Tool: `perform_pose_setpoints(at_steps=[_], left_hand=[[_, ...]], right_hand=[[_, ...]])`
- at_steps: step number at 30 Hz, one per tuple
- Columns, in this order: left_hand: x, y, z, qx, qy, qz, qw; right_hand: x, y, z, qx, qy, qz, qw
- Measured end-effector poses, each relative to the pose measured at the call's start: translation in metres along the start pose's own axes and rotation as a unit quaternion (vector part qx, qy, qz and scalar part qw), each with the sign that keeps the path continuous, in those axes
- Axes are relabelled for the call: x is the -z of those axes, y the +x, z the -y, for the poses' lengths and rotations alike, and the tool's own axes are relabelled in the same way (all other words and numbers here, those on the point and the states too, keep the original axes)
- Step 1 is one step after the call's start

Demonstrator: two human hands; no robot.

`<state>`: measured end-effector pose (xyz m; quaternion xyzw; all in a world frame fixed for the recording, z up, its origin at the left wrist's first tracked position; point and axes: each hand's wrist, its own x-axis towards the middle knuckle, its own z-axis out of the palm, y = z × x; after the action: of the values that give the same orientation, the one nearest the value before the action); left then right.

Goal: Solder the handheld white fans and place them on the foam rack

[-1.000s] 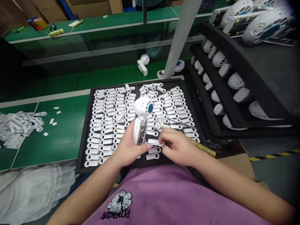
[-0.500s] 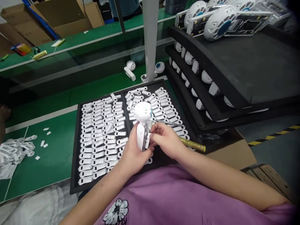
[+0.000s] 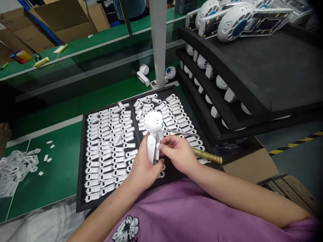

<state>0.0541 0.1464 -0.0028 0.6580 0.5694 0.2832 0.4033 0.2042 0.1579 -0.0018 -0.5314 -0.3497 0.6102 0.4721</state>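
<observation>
A white handheld fan [image 3: 153, 121] stands roughly upright above the tray, its rounded head at the top. My left hand [image 3: 144, 164] is wrapped round its handle from the left and below. From the right, my right hand [image 3: 176, 151] has its thumb and fingers closed at the handle's open side, on a narrow white piece; my fingers partly hide the contact. Beneath both hands lies a black tray [image 3: 80, 181] with rows of small white cover plates [image 3: 106, 169]. A tool with a yellow handle [image 3: 207, 156] and thin metal shaft rests on its right side, beside my right wrist.
Stacked black trays [image 3: 252, 84] holding fans rise at the right. A grey post [image 3: 158, 43] stands behind the tray, with loose fan parts [image 3: 143, 78] near its foot. White scraps [image 3: 17, 168] pile on the green bench at left, near another person's hand [image 3: 5, 131].
My right thumb and fingers have shifted slightly, and the narrow white piece now sits closer against the handle. My left hand keeps its hold on the fan. The view has shifted slightly.
</observation>
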Motion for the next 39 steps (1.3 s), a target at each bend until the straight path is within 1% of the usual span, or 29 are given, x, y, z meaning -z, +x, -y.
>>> perform_pose_setpoints(at_steps=[6, 10, 13, 16, 21, 23, 24, 25, 26, 27, 28, 29, 30, 31, 32, 33, 35, 37, 39], left_hand=[[-0.001, 0.001, 0.007, -0.022, -0.021, -0.001, 1.0], [-0.001, 0.003, 0.011, -0.023, -0.039, -0.011, 0.999], [0.0, 0.004, 0.011, -0.007, -0.066, -0.005, 0.998], [0.0, 0.004, 0.01, -0.014, -0.095, 0.006, 0.995], [-0.002, 0.003, 0.011, -0.015, -0.094, -0.001, 0.995], [-0.002, 0.004, 0.013, -0.014, -0.105, -0.006, 0.994], [-0.001, 0.004, 0.014, -0.009, -0.126, -0.006, 0.992], [0.0, 0.005, 0.014, 0.001, -0.163, -0.001, 0.987], [0.002, 0.007, 0.015, 0.015, -0.213, 0.007, 0.977], [0.004, 0.008, 0.014, 0.031, -0.272, 0.018, 0.962], [0.007, 0.01, 0.014, 0.045, -0.33, 0.029, 0.942], [0.011, 0.011, 0.013, 0.056, -0.378, 0.036, 0.923], [0.014, 0.013, 0.012, 0.061, -0.414, 0.036, 0.908], [0.018, 0.014, 0.01, 0.062, -0.437, 0.029, 0.897], [0.022, 0.015, 0.009, 0.061, -0.451, 0.02, 0.89], [0.025, 0.016, 0.008, 0.058, -0.459, 0.01, 0.887], [0.031, 0.018, 0.007, 0.049, -0.47, -0.011, 0.881], [0.034, 0.019, 0.006, 0.044, -0.479, -0.028, 0.876], [0.036, 0.019, 0.005, 0.044, -0.486, -0.038, 0.872]], right_hand=[[-0.005, 0.002, -0.006, 0.013, 0.037, -0.031, 0.999], [-0.008, 0.002, -0.009, 0.012, 0.055, -0.027, 0.998], [-0.008, 0.001, -0.007, 0.001, 0.044, -0.014, 0.999], [-0.008, 0.001, -0.004, -0.011, 0.019, -0.014, 1.0], [-0.01, 0.002, -0.009, -0.006, 0.008, -0.015, 1.0], [-0.007, 0.003, -0.011, 0.012, -0.004, 0.0, 1.0], [-0.003, 0.003, -0.012, 0.04, -0.033, 0.009, 0.999], [0.003, 0.003, -0.012, 0.084, -0.088, 0.018, 0.992], [0.01, 0.003, -0.013, 0.142, -0.173, 0.024, 0.974], [0.018, 0.002, -0.013, 0.201, -0.278, 0.022, 0.939], [0.028, 0.002, -0.014, 0.248, -0.391, 0.014, 0.886], [0.037, 0.003, -0.016, 0.272, -0.496, 0.004, 0.825], [0.046, 0.004, -0.019, 0.277, -0.579, -0.006, 0.767], [0.054, 0.005, -0.023, 0.272, -0.636, -0.014, 0.722], [0.06, 0.007, -0.027, 0.265, -0.673, -0.017, 0.691], [0.064, 0.01, -0.031, 0.263, -0.693, -0.016, 0.671], [0.069, 0.014, -0.034, 0.283, -0.706, -0.012, 0.65], [0.068, 0.012, -0.028, 0.322, -0.691, -0.019, 0.647], [0.066, 0.004, -0.011, 0.368, -0.654, -0.032, 0.66]])
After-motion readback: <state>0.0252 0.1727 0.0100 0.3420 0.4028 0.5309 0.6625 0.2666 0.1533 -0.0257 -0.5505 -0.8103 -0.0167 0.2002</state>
